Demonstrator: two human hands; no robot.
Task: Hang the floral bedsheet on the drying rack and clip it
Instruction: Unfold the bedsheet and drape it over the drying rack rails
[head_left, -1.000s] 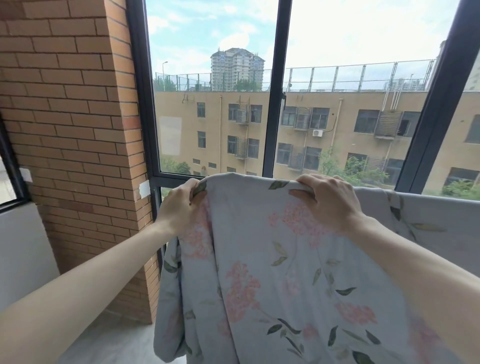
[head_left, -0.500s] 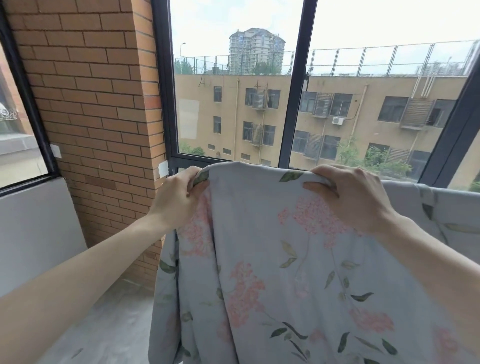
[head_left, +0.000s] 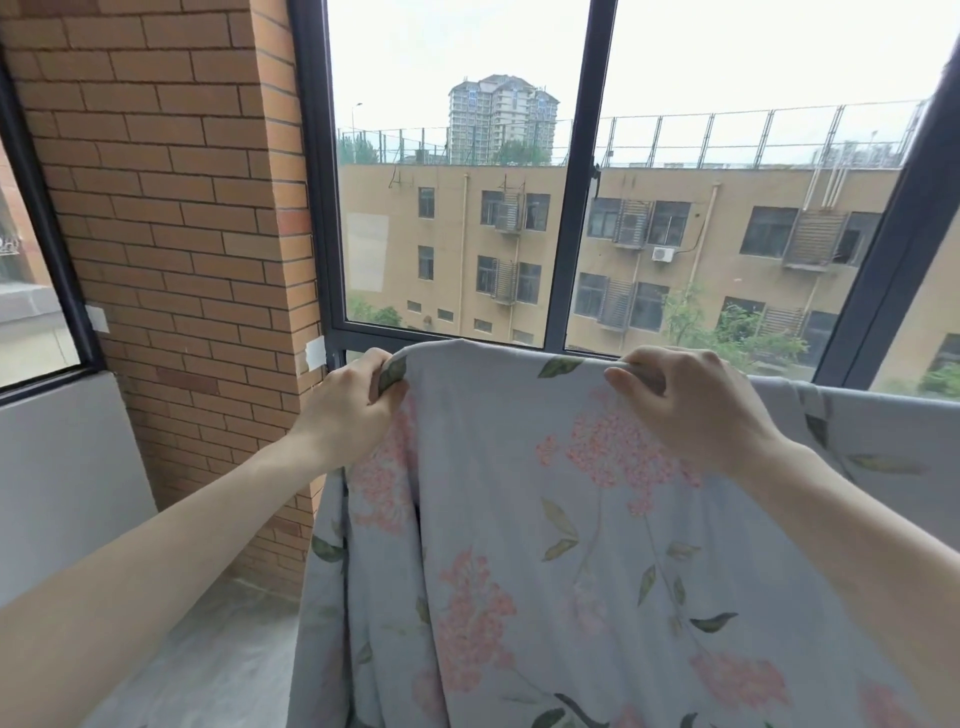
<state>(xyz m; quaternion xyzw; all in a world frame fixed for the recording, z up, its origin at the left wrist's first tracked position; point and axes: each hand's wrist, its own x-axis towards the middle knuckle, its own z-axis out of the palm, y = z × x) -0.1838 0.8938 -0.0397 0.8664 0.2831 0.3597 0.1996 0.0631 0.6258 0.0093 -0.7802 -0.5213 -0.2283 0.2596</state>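
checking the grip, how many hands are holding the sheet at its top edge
2: the left hand pinches the pale grey floral bedsheet at its top left corner; the right hand grips the top edge further right.

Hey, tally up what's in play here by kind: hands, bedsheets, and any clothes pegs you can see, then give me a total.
Hands: 2, left hand and right hand, both gripping the top edge
Floral bedsheet: 1
Clothes pegs: 0 in view
Total: 3
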